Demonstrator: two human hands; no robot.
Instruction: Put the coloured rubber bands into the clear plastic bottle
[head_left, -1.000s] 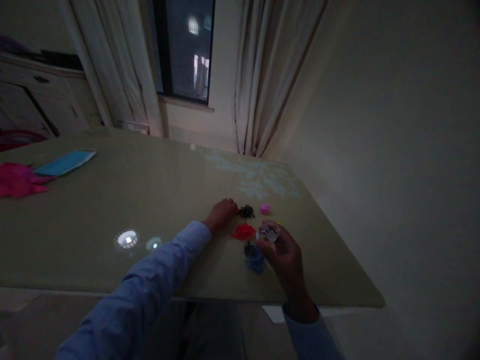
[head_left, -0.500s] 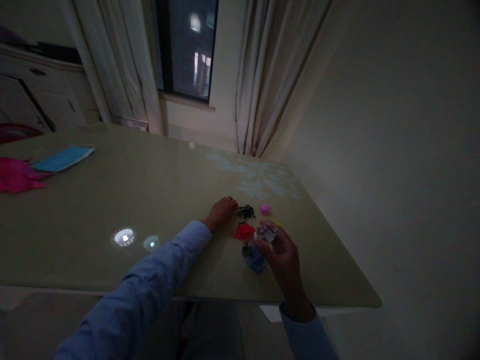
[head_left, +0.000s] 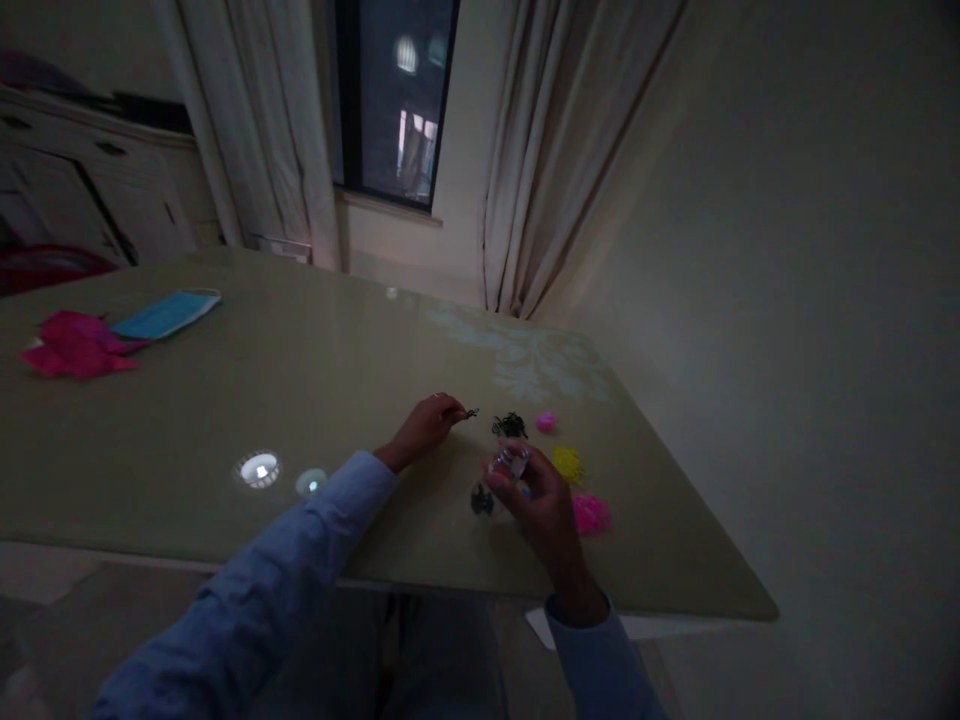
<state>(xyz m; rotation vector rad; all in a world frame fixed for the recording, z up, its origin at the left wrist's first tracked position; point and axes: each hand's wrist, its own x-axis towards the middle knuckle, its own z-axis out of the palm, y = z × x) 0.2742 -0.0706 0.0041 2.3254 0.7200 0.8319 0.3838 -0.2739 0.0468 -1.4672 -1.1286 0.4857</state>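
Note:
My left hand pinches a few small black rubber bands between thumb and fingertips, just above the table. To its right lies a pile of black rubber bands. My right hand grips a small clear plastic piece, like a lid or cup, tilted in the fingers. Below it, partly hidden by that hand, is a dark clump; whether it sits in a clear container I cannot tell. Beside the right hand are a yellow pile and a pink pile.
A bright pink ball-like bundle lies past the black pile. Far left on the glossy table are a blue face mask and a crumpled pink bag-like item. The table's right edge runs near a wall.
My left hand has drawn back left from the black pile with a few bands pinched in it. My right hand, still holding the clear piece, has shifted left, and the red pile is now hidden.

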